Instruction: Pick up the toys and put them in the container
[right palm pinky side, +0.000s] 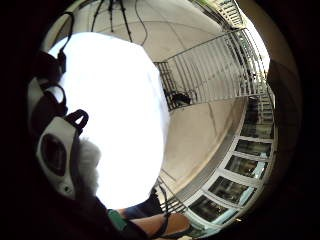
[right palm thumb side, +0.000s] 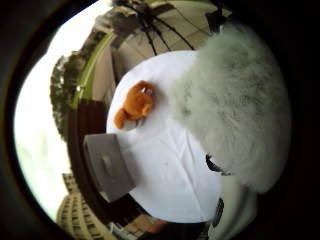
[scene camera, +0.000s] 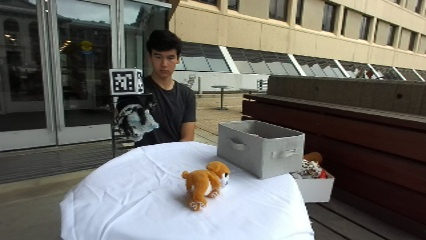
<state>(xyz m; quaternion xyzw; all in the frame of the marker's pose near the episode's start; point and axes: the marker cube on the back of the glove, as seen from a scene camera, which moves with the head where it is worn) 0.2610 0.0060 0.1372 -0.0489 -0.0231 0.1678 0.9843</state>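
Observation:
My gloved right hand (scene camera: 133, 106) is raised above the far left edge of the table and grips a fluffy white and grey plush toy (scene camera: 141, 125). That toy (right palm thumb side: 235, 100) fills much of the thumb side palm view, and its fur (right palm pinky side: 87, 165) shows beside the glove in the little finger side view. An orange plush dog (scene camera: 206, 182) lies on the white tablecloth near the table's front; the same orange dog (right palm thumb side: 136, 105) appears beside the container in the thumb side view. The open grey fabric container (scene camera: 259, 147) stands at the table's right side, and shows as a grey box (right palm thumb side: 107, 167) at the cloth's edge.
The round table (scene camera: 133, 200) carries a white cloth (right palm thumb side: 165, 170). A white box (scene camera: 316, 189) holding more toys sits on the wooden bench (scene camera: 373, 150) to the right of the table. The person sits behind the table's far edge. Metal railings (right palm pinky side: 215, 70) stand on the paving.

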